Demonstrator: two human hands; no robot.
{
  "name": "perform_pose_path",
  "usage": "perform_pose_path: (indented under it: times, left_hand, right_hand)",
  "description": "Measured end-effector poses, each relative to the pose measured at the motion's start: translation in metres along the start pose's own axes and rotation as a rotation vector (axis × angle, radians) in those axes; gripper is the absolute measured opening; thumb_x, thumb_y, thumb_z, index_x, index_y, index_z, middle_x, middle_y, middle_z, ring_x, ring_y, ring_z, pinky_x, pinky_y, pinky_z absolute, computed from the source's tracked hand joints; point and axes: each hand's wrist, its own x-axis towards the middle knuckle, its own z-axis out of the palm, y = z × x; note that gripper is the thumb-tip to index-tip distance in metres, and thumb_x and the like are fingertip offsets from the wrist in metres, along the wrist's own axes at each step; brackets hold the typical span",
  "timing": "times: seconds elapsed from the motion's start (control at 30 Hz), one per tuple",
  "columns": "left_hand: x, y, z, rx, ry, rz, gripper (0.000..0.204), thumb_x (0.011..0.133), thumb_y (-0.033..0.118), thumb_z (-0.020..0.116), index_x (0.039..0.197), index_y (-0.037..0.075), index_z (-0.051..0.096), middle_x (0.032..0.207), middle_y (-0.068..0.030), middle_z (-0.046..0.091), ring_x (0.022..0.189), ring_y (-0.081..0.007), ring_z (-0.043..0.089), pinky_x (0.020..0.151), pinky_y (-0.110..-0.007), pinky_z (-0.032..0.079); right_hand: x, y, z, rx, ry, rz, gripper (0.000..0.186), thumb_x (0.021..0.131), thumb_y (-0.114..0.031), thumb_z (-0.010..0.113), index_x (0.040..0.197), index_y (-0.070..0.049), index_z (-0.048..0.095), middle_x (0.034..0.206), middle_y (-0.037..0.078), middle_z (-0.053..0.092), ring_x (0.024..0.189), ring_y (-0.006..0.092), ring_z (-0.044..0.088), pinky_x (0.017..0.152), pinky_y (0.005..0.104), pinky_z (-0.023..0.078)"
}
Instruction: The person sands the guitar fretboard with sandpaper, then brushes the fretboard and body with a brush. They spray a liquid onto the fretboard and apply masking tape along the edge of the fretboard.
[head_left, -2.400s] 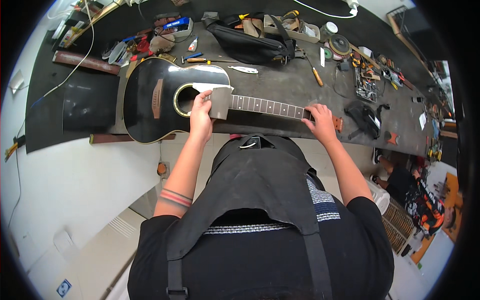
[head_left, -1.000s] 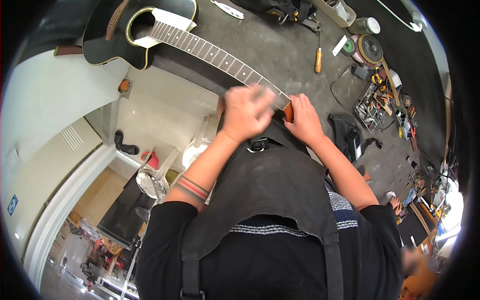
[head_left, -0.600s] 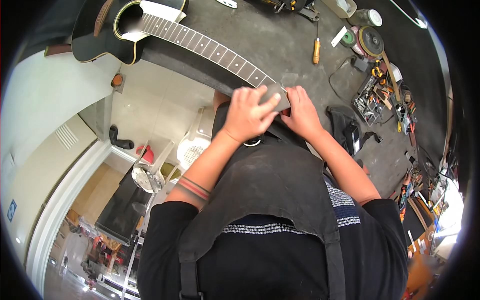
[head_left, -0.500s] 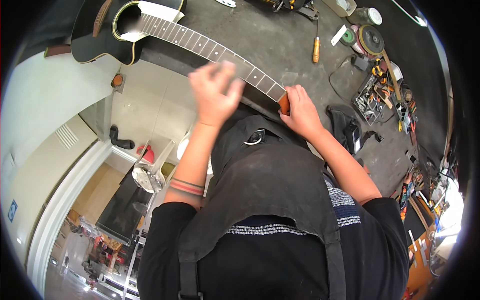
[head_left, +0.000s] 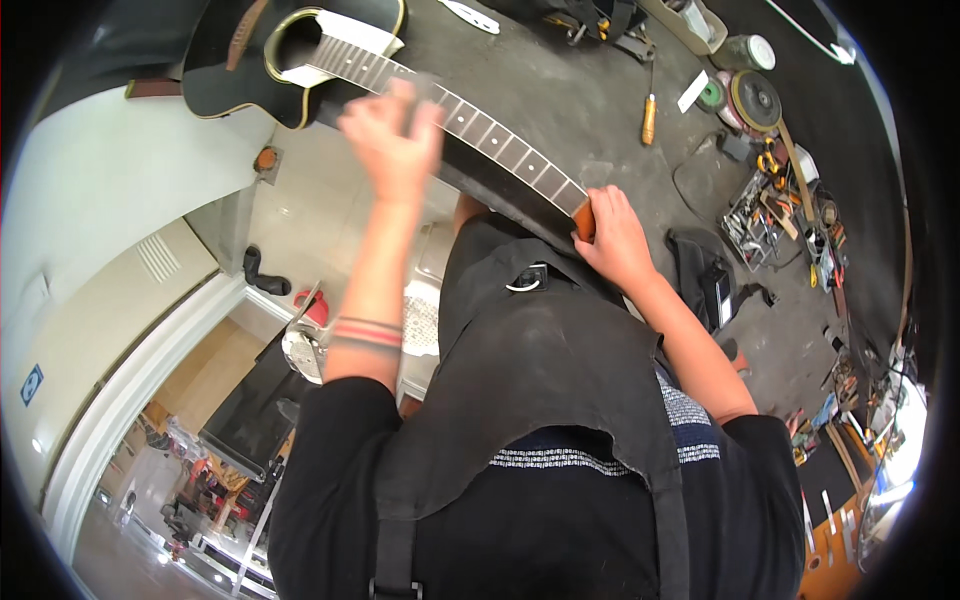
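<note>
A black acoustic guitar (head_left: 225,75) lies on the grey workbench (head_left: 540,90), its long fretboard (head_left: 500,140) running down to the right. White sheets (head_left: 355,28) cover the body around the soundhole. My left hand (head_left: 390,135), smeared by motion, is over the middle of the fretboard, closed on a blurred grey pad (head_left: 428,88). My right hand (head_left: 615,230) grips the brown headstock end (head_left: 582,212) of the neck, fingers closed round it.
A wooden-handled tool (head_left: 648,118), sanding discs (head_left: 755,100), a tool organiser (head_left: 750,225) and a black bag (head_left: 690,270) sit along the bench. A white plastic chair (head_left: 425,330) is below the bench edge.
Half a second or so back my left hand was at the headstock end; it has swept left along the fretboard with the grey pad. My right hand stays at that end.
</note>
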Motion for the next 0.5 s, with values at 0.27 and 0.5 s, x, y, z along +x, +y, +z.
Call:
perform_pose_path:
  times: [0.27, 0.5]
  left_hand:
    - [0.019, 0.020, -0.009, -0.117, -0.280, 0.232, 0.046, 0.087, 0.031, 0.086, 0.131, 0.023, 0.081, 0.124, -0.0130, 0.072, 0.112, -0.0336, 0.065, 0.105, -0.051, 0.047]
    - [0.002, 0.042, -0.003, -0.137, -0.265, 0.194, 0.039, 0.087, 0.030, 0.083, 0.124, 0.019, 0.081, 0.109, -0.0090, 0.074, 0.109, -0.0356, 0.064, 0.103, -0.056, 0.047]
  right_hand:
    - [-0.006, 0.000, 0.005, -0.008, 0.043, 0.006, 0.075, 0.076, -0.010, 0.093, 0.140, 0.000, 0.056, 0.127, 0.020, 0.059, 0.121, 0.0425, 0.061, 0.104, 0.0511, 0.053]
    - [-0.002, 0.001, 0.008, -0.062, 0.069, -0.014, 0.074, 0.077, -0.012, 0.093, 0.139, 0.001, 0.056, 0.124, 0.021, 0.059, 0.119, 0.0434, 0.060, 0.102, 0.0512, 0.053]
